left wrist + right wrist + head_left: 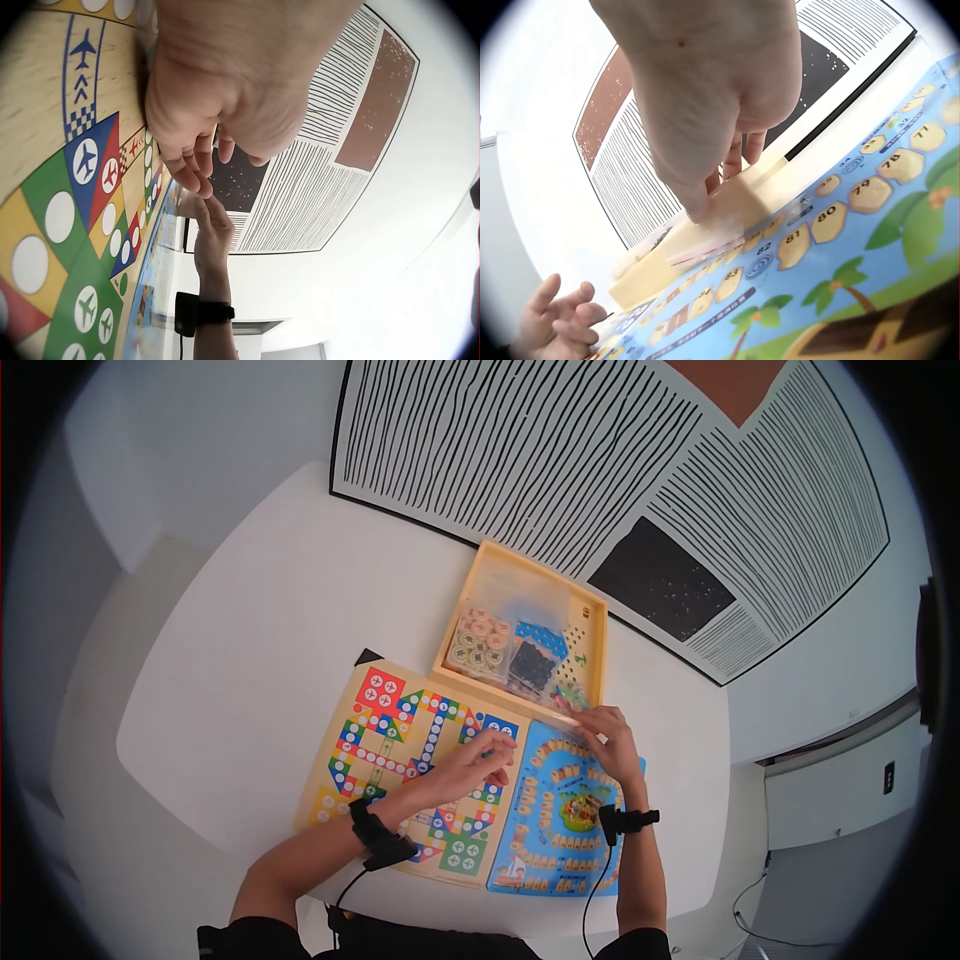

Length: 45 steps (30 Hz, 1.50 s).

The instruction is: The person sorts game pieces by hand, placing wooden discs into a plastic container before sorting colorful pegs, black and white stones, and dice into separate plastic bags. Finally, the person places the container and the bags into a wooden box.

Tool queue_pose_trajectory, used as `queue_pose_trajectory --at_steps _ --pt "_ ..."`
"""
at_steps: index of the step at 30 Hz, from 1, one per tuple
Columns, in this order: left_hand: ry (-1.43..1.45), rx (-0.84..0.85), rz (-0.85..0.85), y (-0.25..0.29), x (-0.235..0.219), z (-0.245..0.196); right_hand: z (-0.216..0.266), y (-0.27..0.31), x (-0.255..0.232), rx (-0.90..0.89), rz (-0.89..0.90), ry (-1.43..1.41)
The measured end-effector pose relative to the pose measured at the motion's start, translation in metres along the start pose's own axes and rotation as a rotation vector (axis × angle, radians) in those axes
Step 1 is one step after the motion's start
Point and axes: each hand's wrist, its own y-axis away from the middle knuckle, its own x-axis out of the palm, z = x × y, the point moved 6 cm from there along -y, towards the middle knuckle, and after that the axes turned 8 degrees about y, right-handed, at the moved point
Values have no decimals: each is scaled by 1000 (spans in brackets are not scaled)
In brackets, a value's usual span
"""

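Note:
My right hand (612,745) is at the tray's near right corner, thumb and fingertips pinching a clear plastic bag (709,247) with a red seal line. The bag lies over the tray's near edge, above the blue numbered board (535,830). In the left wrist view the same right hand (214,244) shows beyond my left. My left hand (468,768) hovers above the airplane-pattern board (345,780), fingers loosely bent and nothing in them; in the right wrist view this left hand (559,322) is at the lower left.
Behind the boards stands a shallow wooden tray (460,600). It holds bagged round pieces (478,640), a bag of dark pieces (533,665), a blue patterned item (542,637) and small colourful pieces (572,693). A large line-patterned panel (520,460) is behind the white table (240,660).

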Motion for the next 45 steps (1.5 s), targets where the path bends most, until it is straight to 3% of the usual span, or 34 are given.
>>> queue_pose_trajectory --at_steps 9,12,16,18,19,22,24,25,27,28,30,31,33,34,35,36,37,39,40,42,43,45 --pt "-20 -16 23 0 1 0 -11 15 1 146 -194 -195" --pt "-4 -7 8 1 1 -1 14 19 -7 78 -258 -110" --pt "-13 4 37 0 1 1 38 24 8 95 -112 -222" --pt "-32 12 41 -1 0 3 56 23 13 -193 -114 200" --pt "-42 21 48 -1 0 3 51 24 15 -190 -117 199" --pt "-52 17 56 0 0 1 30 32 12 -126 -222 316" --pt "-49 2 56 0 2 1 10 37 8 84 -254 265" --pt "-49 0 53 0 2 1 13 39 6 88 -254 265" --pt "-54 -3 47 0 1 0 9 43 4 275 -174 46" --pt "-43 -8 51 0 2 1 12 44 3 276 -174 41" --pt "-42 -18 53 0 1 2 17 48 5 270 -205 -352" --pt "-10 7 53 0 1 4 23 48 6 273 -210 -362" --pt "9 24 53 1 0 9 30 48 16 336 -295 -868" --pt "-74 136 46 4 0 3 33 48 26 336 -303 -880" --pt "-160 250 39 6 -1 -4 33 49 42 364 -344 -1137" --pt "-179 242 36 7 -3 -5 32 49 57 388 -381 -1398" --pt "-316 312 -16 10 -4 -13 28 47 66 386 -393 -1419" --pt "-460 418 -105 13 -6 -21 37 44 83 218 -152 -933" --pt "-476 395 -96 12 -6 -21 39 43 81 233 -165 -954" --pt "-588 451 -144 18 -7 -23 65 35 69 11 17 -564" --pt "-605 410 -136 20 -4 -21 63 37 72 108 47 -582" --pt "-887 672 64 28 31 -30 56 39 74 146 -5 -663"
